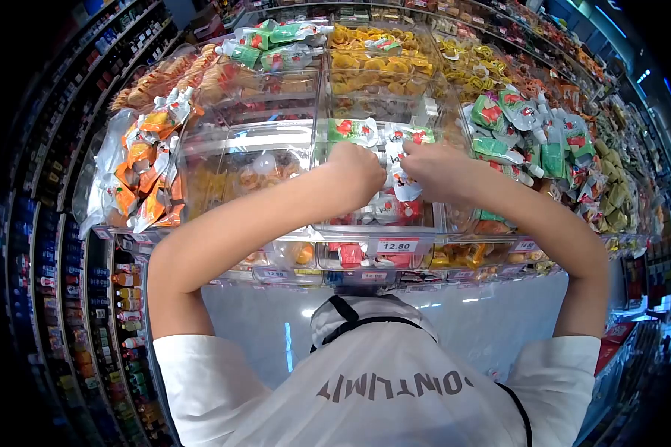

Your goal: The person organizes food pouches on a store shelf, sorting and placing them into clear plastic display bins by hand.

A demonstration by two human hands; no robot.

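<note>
My left hand (356, 173) is curled closed over the middle of the display, beside a green-and-white spouted pouch (353, 132). What its fingers hold, if anything, is hidden. Facing it, my right hand (441, 173) is closed at the edge of a white spouted pouch (405, 188) with red print, which hangs between the two hands. Another green-and-white pouch (410, 134) lies just beyond my right fingers. Below the hands, red-and-white packs (386, 210) sit in a clear bin.
Orange-and-white pouches (153, 164) lie at the left end, and green-and-white pouches (511, 123) are heaped at the right. Yellow-wrapped snacks (384, 67) fill bins behind. A price tag (397, 246) marks the front edge. Bottle shelves (130, 298) line the left side.
</note>
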